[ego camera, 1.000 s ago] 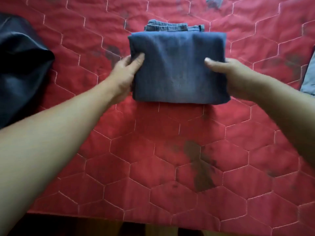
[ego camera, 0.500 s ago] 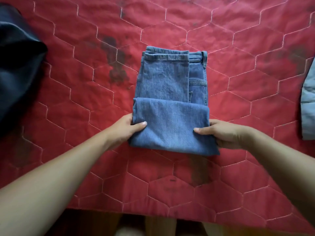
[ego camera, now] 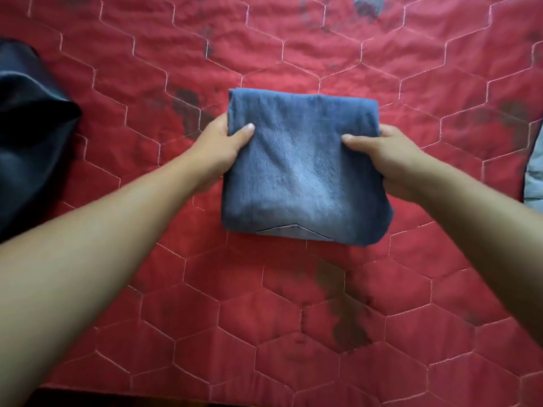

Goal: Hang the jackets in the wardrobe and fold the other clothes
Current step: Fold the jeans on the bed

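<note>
A pair of blue jeans (ego camera: 299, 171), folded into a compact square bundle, is at the middle of the red quilted bed cover (ego camera: 264, 304). My left hand (ego camera: 220, 148) grips its left edge, thumb on top and fingers underneath. My right hand (ego camera: 393, 160) grips the right edge the same way. A seam edge shows along the bundle's near side. I cannot tell whether the bundle rests on the cover or is slightly lifted.
A dark navy garment (ego camera: 29, 136) lies bunched at the left edge of the cover. A light blue garment (ego camera: 534, 171) shows at the right edge. The cover's near edge runs along the bottom of the view.
Half a second ago the waistband half of the jeans lay exposed beyond the fold in my hands. Now the jeans are one closed square, and both hands hold it further up the cover.
</note>
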The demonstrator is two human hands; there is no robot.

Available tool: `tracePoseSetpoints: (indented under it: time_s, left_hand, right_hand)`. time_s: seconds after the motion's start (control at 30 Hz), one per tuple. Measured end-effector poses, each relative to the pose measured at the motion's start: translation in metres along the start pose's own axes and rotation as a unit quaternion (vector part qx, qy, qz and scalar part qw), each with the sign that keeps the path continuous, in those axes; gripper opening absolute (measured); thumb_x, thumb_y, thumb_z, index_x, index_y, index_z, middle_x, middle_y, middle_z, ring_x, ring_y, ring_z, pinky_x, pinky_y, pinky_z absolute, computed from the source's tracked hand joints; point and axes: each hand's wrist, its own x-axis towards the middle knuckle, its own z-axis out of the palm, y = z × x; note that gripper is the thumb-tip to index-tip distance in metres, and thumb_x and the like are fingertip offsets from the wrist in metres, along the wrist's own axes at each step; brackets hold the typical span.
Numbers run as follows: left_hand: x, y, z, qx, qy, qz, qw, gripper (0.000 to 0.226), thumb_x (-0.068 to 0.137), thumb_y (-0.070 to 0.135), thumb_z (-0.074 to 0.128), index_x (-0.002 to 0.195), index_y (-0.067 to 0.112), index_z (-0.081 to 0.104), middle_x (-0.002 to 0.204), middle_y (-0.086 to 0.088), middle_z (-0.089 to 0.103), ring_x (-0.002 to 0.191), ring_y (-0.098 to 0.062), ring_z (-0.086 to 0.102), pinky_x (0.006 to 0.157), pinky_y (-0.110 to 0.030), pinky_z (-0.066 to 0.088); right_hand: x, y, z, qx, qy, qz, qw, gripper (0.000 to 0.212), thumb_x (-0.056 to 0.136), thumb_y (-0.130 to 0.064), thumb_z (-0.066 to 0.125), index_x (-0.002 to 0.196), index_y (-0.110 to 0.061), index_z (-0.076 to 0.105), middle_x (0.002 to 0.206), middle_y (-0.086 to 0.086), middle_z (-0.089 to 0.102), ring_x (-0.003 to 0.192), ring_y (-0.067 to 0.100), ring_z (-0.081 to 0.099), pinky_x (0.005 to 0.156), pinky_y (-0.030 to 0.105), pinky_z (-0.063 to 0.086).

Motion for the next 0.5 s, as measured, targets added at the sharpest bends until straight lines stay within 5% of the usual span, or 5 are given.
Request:
tracePoseSetpoints:
  time_s: [0.13, 0.23, 0.3, 0.4, 0.5]
  left_hand:
    - [0.024, -0.014, 0.012, 0.098, 0.059, 0.001, 0.993, 0.032, 0.093, 0.026, 0.065, 0.123, 0.021, 0.057, 0.117, 0.01, 0.069, 0.112, -0.011, 0.065, 0.107, -0.035, 0.047]
    - [0.009, -0.009, 0.019, 0.192, 0.163, 0.053, 0.966, 0.06, 0.093, 0.026, 0.067, 0.146, 0.017, 0.039, 0.128, 0.005, 0.052, 0.118, -0.014, 0.054, 0.103, -0.024, 0.038]
    - [-0.007, -0.012, 0.024, 0.326, 0.212, 0.15, 0.909, 0.074, 0.092, 0.031, 0.063, 0.156, 0.017, 0.028, 0.148, -0.013, 0.037, 0.136, -0.026, 0.039, 0.117, -0.035, 0.03]
    - [-0.011, -0.03, 0.037, 0.526, 0.143, 0.223, 0.808, 0.075, 0.096, 0.048, 0.048, 0.16, 0.022, 0.021, 0.166, -0.023, 0.008, 0.155, -0.037, 0.006, 0.125, -0.054, 0.01]
    - [0.015, -0.049, 0.043, 0.604, 0.078, 0.215, 0.763, 0.08, 0.097, 0.06, 0.037, 0.162, 0.024, 0.009, 0.166, -0.027, -0.003, 0.155, -0.04, -0.005, 0.123, -0.059, 0.005]
  right_hand:
    - [0.034, 0.02, 0.008, -0.116, 0.074, -0.003, 0.99, 0.011, 0.091, -0.018, 0.069, 0.101, -0.019, 0.071, 0.103, -0.001, 0.077, 0.1, 0.018, 0.073, 0.097, 0.045, 0.057]
    - [0.025, 0.018, 0.016, -0.207, 0.171, -0.063, 0.961, 0.043, 0.089, -0.025, 0.067, 0.129, -0.02, 0.051, 0.116, 0.001, 0.065, 0.109, 0.022, 0.062, 0.096, 0.037, 0.049]
    - [0.009, 0.023, 0.021, -0.35, 0.233, -0.154, 0.894, 0.062, 0.09, -0.029, 0.064, 0.147, -0.018, 0.039, 0.139, 0.01, 0.05, 0.127, 0.03, 0.048, 0.104, 0.044, 0.04]
    - [0.007, 0.041, 0.033, -0.543, 0.196, -0.27, 0.771, 0.073, 0.094, -0.044, 0.053, 0.158, -0.018, 0.03, 0.166, 0.017, 0.02, 0.154, 0.038, 0.016, 0.121, 0.062, 0.014]
    - [0.037, 0.061, 0.034, -0.63, 0.113, -0.255, 0.725, 0.078, 0.099, -0.063, 0.036, 0.163, -0.024, 0.015, 0.171, 0.012, 0.002, 0.158, 0.033, -0.002, 0.12, 0.07, 0.003]
